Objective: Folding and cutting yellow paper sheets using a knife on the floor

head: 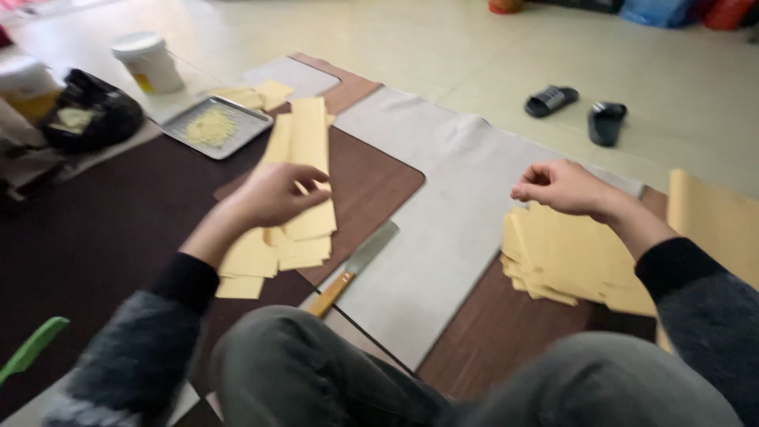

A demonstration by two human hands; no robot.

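Left hand (273, 194), frame centre-left: yellow paper strip (310, 170) pinched above the strip pile (277, 253). Right hand (557, 186), centre-right: loosely curled, apparently empty (blurred), above the yellow sheet stack (565, 257). Knife (356, 265) between. Sorting judged under way; careful alignment needed.

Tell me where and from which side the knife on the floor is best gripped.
Probably by the wooden handle, from the near end. The knife lies flat on the grey mat, handle pointing toward the person and the broad blade pointing away. The left hand, on the yellow paper strips, is nearer than the right hand.
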